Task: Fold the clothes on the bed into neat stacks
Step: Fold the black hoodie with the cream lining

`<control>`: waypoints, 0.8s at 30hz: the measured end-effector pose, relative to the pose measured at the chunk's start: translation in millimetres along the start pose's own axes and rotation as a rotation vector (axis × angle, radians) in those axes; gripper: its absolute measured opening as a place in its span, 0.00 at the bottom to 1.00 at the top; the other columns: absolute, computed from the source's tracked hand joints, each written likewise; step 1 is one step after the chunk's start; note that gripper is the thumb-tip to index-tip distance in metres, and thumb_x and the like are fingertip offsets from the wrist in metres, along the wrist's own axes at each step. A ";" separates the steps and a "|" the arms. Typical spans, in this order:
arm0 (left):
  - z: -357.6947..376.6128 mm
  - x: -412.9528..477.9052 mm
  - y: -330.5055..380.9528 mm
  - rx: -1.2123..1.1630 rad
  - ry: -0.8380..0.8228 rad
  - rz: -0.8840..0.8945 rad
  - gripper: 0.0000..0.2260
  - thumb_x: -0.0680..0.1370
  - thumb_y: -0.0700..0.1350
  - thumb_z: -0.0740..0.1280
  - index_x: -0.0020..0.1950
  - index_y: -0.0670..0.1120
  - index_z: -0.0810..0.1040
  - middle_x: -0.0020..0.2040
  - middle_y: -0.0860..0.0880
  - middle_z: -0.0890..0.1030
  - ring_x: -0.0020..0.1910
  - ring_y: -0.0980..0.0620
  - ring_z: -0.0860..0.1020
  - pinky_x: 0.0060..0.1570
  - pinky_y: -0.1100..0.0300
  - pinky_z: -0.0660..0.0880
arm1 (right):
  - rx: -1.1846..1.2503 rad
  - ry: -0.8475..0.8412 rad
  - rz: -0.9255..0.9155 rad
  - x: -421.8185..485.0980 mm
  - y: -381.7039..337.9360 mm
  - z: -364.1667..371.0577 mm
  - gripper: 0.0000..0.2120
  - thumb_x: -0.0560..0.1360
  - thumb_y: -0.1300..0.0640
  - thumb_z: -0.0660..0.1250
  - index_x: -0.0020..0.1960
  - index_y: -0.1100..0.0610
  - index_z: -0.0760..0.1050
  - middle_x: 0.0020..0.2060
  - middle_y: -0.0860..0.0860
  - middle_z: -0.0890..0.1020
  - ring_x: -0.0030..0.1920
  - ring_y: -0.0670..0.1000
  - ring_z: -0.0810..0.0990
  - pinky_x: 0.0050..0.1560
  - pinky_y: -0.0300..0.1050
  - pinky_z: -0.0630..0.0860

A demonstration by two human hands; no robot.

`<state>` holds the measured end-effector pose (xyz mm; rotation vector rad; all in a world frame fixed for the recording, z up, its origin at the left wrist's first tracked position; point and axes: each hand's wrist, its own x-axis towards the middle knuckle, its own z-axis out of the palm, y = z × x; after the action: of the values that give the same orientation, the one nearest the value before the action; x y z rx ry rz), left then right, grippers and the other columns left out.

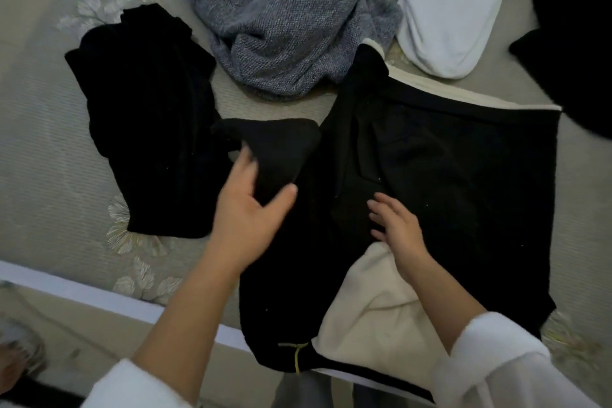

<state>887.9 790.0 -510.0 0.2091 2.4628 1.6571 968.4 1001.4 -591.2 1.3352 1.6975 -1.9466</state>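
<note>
So the main thing here is a black garment with cream lining (440, 169), spread flat on the bed (43, 142) and filling the middle-right of the view, its near edge hanging a little past the bed's white edge at about 6 o'clock. The outside is plain matte black with a few specks of lint; the inside is a soft-looking cream, which shows as a big turned-out patch at roughly 5 o'clock and as a thin strip along the far edge at about 1 o'clock. There's also a small yellow-green thread or tag at the bottom hem (can't tell which). The left hand (251, 209) is clamped on a black flap of that garment at its 9 o'clock side, thumb on top and fingers going under the fabric, so the flap is lifted and partly turned over. The right hand (395, 225) lies flat on the black fabric near the middle, fingers apart and straight, just above the cream patch. Both arms come in from 6 o'clock in white sleeves. At about 10 o'clock sits a folded black pile (145, 122), just beside the lifted flap. A crumpled grey knit (281, 16) is at 12 o'clock, a white garment (453, 10) at 1 o'clock, and another black item (576, 43) cut off by the frame at 2 o'clock.
</note>
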 end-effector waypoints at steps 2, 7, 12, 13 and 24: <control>40.7 -6.4 8.2 0.260 -0.178 0.302 0.19 0.68 0.40 0.70 0.59 0.44 0.78 0.72 0.46 0.65 0.75 0.43 0.58 0.73 0.57 0.56 | 0.259 0.014 0.074 -1.4 -12.6 -22.5 0.16 0.78 0.51 0.63 0.64 0.53 0.74 0.57 0.52 0.80 0.56 0.49 0.79 0.52 0.47 0.76; 122.1 -51.5 -19.6 0.739 -0.874 0.416 0.28 0.73 0.48 0.65 0.72 0.55 0.63 0.78 0.50 0.38 0.74 0.46 0.29 0.73 0.43 0.36 | 0.523 0.143 0.130 1.8 -22.5 -79.1 0.18 0.77 0.43 0.59 0.59 0.54 0.76 0.56 0.54 0.81 0.56 0.52 0.79 0.52 0.50 0.75; 136.2 -72.6 -59.3 0.862 -1.088 0.242 0.36 0.75 0.58 0.62 0.77 0.63 0.44 0.74 0.52 0.27 0.70 0.47 0.23 0.69 0.44 0.29 | 0.603 0.261 0.126 5.2 1.2 -103.2 0.36 0.70 0.32 0.63 0.69 0.55 0.69 0.57 0.53 0.79 0.56 0.52 0.79 0.55 0.53 0.74; 136.3 -72.1 -62.3 0.851 -1.082 0.255 0.35 0.75 0.60 0.61 0.76 0.65 0.43 0.74 0.52 0.27 0.70 0.48 0.23 0.69 0.45 0.28 | 0.556 0.261 0.112 6.3 2.4 -99.9 0.38 0.68 0.32 0.66 0.69 0.54 0.68 0.57 0.52 0.80 0.55 0.50 0.80 0.54 0.51 0.74; 151.5 -67.2 -54.1 0.813 -1.052 0.290 0.27 0.75 0.68 0.51 0.73 0.71 0.46 0.75 0.57 0.28 0.70 0.50 0.22 0.65 0.48 0.23 | -0.224 0.426 -0.363 35.5 -27.2 -93.0 0.20 0.66 0.68 0.70 0.54 0.52 0.75 0.48 0.56 0.81 0.46 0.50 0.81 0.48 0.41 0.78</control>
<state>984.7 892.7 -612.3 1.1987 2.0577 0.2527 973.9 1104.5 -591.2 1.5168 2.4260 -1.6425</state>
